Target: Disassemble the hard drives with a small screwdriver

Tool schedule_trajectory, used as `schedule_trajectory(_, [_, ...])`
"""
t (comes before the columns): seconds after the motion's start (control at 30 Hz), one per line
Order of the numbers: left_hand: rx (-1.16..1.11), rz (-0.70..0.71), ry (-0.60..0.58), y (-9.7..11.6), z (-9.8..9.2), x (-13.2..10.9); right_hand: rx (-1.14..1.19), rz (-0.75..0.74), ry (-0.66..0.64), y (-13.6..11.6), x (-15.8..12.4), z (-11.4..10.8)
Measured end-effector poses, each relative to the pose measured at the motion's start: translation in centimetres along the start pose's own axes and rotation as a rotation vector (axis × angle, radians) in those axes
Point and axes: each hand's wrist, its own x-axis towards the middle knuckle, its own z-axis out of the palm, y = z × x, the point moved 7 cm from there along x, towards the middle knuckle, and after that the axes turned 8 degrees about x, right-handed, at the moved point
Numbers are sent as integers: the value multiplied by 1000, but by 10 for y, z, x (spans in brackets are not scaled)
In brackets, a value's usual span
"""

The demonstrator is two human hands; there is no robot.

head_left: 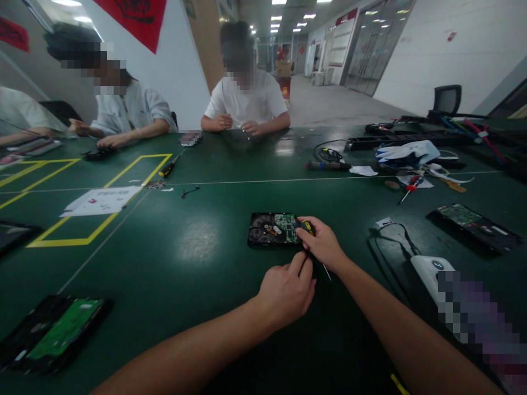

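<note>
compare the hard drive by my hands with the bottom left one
The black central hard drive lies square to you, touched by your right hand holding a yellow-and-black screwdriver; the black bottom-left hard drive lies angled and untouched. The central drive's green board covers only its right part; the bottom-left drive's covers most of it. Both lie board-up.

- I see the tabletop (193,258) as smooth dark green, glossy enough to mirror the ceiling lights.
- The hard drive (267,229) shows me a matt black case and a green circuit board.
- The screwdriver (307,226) handle looks like yellow-and-black plastic.
- The sheet (102,200) is matt white paper.
</note>
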Motion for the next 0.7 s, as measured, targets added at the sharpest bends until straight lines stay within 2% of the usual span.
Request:
schedule_trajectory(0.1, [6, -2, -20, 3, 2, -2, 3, 0, -4, -2, -1, 1])
schedule_trajectory(0.3, [73, -117, -76, -6, 5, -2, -37, -13, 4, -3, 0, 0])
schedule_trajectory(0.7, [103, -223, -124, -13, 2, -1, -16, -27, -4, 0, 1, 0])
